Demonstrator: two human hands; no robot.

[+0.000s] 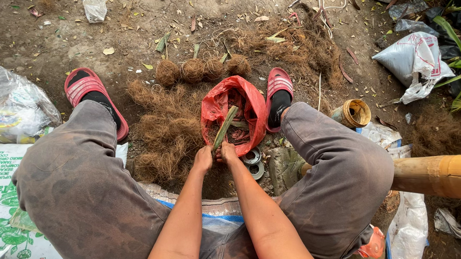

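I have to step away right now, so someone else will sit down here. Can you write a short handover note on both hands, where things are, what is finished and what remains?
Left hand and right hand: both closed together around the base of a long green leaf cutting, held over the open red plastic bag.
Done: four round brown fibre-wrapped balls lie in a row on the soil beyond the bag, each with a short green stub.
Material: a loose brown coconut fibre pile sits left of the bag.
Left: the held cutting shows no fibre wrap yet; more green pieces appear inside the bag.
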